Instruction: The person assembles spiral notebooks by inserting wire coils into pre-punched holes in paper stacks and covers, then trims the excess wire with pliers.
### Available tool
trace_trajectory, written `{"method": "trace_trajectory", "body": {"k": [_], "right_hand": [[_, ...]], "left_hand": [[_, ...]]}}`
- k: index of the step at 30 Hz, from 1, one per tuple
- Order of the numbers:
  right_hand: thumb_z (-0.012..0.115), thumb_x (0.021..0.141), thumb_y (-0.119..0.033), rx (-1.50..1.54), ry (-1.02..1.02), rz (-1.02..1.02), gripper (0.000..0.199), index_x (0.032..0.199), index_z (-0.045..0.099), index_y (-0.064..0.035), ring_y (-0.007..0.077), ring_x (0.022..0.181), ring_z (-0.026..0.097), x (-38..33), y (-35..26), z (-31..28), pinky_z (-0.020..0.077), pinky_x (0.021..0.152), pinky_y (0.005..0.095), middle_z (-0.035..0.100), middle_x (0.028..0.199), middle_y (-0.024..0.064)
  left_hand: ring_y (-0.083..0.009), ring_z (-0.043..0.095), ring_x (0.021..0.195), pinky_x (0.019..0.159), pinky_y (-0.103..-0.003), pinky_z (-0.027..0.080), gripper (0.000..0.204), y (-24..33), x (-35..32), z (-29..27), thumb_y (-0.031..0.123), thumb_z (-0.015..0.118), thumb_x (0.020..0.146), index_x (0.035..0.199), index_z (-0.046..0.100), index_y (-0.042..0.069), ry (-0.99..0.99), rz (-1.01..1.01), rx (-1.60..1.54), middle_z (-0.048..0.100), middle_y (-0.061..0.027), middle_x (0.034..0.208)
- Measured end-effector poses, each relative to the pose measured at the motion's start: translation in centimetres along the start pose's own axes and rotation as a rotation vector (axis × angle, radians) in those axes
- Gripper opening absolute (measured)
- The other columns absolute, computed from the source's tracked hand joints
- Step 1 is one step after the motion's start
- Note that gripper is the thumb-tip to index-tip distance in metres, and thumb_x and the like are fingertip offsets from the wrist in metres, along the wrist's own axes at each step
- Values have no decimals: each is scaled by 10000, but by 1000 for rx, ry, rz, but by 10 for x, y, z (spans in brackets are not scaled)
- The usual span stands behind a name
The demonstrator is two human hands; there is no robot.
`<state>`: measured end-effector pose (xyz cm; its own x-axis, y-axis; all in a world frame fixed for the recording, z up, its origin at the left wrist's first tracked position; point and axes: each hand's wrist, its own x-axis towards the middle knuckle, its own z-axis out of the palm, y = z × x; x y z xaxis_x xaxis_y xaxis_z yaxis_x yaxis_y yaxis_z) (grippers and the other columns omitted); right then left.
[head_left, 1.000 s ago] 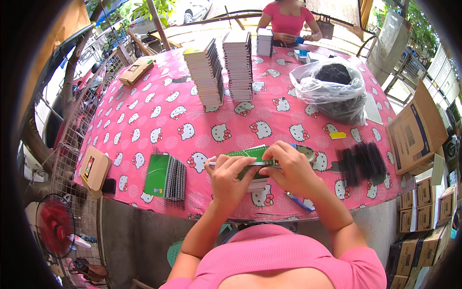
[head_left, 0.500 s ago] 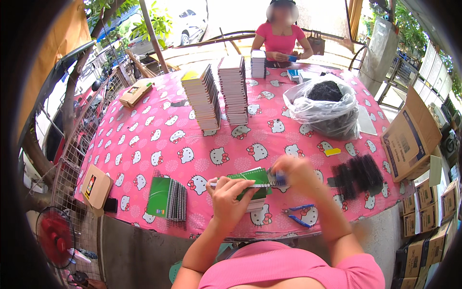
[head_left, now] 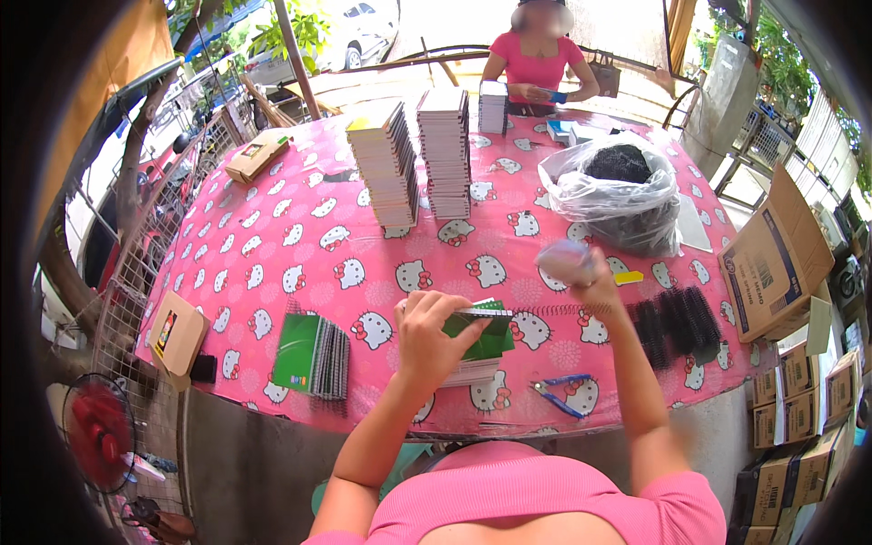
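Dead centre, a green-covered notepad, thin pale edge uppermost, pinched in the left hand: thumb on the near side, bent fingers over the far side, parted by only the notepad's thickness. And out at three o'clock from those fingers, a dark spiral coil, long axis nine to three, nearly in line with the notepad's edge! Left end close against the notepad's right corner, right end beside the right hand. Left hand nearer the notepad, right hand nearer the coil's outer end.

Over at two o'clock, right fingers apparently curled about a bluish-grey object, too smeared to name; impossible to tell how tightly closed, or whether on the coil too. Join between coil and notepad too small to read, right end lost against hand and wrist.

Just below at six, a notepad pile, partly hidden by the left hand. Between four and five, blue-handled pliers, jaws apart. At three, beyond the coil, a heap of black coils. At nine, spiral-bound green notepads. Far off past twelve, a co-worker, hands at a small blue object.
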<state>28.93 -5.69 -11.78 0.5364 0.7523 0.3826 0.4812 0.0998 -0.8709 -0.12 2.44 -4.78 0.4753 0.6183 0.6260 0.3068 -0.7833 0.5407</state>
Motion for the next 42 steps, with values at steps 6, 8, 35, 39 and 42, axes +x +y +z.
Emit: {"method": "trace_trajectory", "body": {"k": [6,8,35,39,42], "right_hand": [[773,724,-162,-85,-469,-113,386,1034,593,-19,200,840,638,32,-64,9,517,752,340,659,944,79],[723,749,-109,363,-513,-221,310,1009,580,-20,168,854,626,33,-68,2,522,765,335,648,916,63],[670,638,-14,-275,-684,-196,418,1038,556,-47,202,854,605,56,-110,76,493,727,362,634,906,95],[625,725,-42,-922,-479,-159,345,1047,509,-93,332,930,639,46,-83,79,524,736,462,645,986,119],[640,745,-69,-1078,-308,78,331,1047,503,-85,307,1014,615,30,-16,47,525,764,448,618,1051,118]], "left_hand": [[-221,571,809,789,-373,412,251,1,5,0,198,841,615,773,680,88,19,-1,-17,643,-21,766],[-222,573,809,791,-373,414,259,-1,2,0,204,844,609,769,681,84,14,-9,-36,645,-25,764],[-142,659,888,831,-285,551,399,-45,-37,-16,-122,664,790,1173,612,-23,204,-491,-933,686,-127,1021],[-152,665,897,835,-289,552,356,-51,-39,-23,-133,650,796,1133,644,-18,157,-498,-914,694,-128,1011],[-155,667,897,830,-283,552,323,-49,-35,-21,-129,655,794,1097,664,-16,158,-547,-1021,699,-127,996]]}}
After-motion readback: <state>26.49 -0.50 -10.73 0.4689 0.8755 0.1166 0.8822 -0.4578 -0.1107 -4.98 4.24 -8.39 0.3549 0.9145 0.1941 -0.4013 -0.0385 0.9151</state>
